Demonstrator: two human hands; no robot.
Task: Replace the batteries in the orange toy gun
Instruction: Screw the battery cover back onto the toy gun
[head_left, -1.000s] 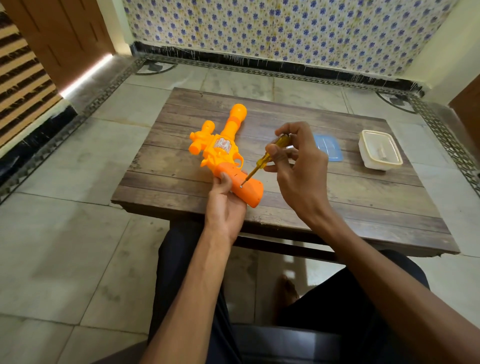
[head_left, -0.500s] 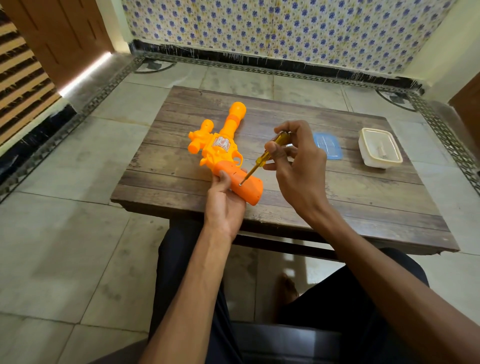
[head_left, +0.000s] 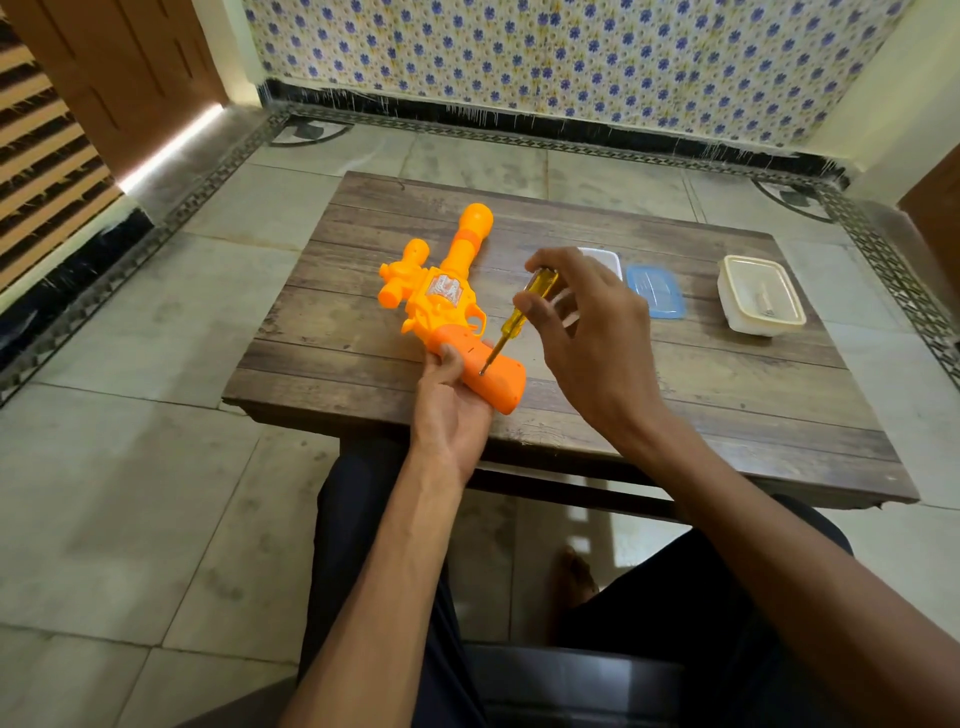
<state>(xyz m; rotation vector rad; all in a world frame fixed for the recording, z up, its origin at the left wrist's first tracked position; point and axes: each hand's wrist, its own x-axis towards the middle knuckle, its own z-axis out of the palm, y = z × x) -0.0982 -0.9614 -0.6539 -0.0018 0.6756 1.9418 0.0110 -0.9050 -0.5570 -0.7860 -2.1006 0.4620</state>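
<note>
The orange toy gun (head_left: 441, 291) lies on its side on the low wooden table (head_left: 727, 395), barrel pointing away from me. My left hand (head_left: 449, 405) grips the gun's darker orange handle from below, thumb on its top face. My right hand (head_left: 587, 332) pinches a small screwdriver (head_left: 522, 317) with a clear yellow handle. The screwdriver slants down to the left, and its metal tip rests on a spot on the gun's handle. No batteries are visible.
Behind my right hand a clear lid (head_left: 605, 257) and a blue-rimmed lid (head_left: 654, 291) lie flat on the table. A white plastic box (head_left: 761, 301) with small items inside stands at the right. My dark-trousered legs are under the table's near edge; tiled floor surrounds it.
My right-hand fingers have shifted around the screwdriver's handle, as in a turn, while the tip stays on the gun's handle. The left hand and the gun hold still.
</note>
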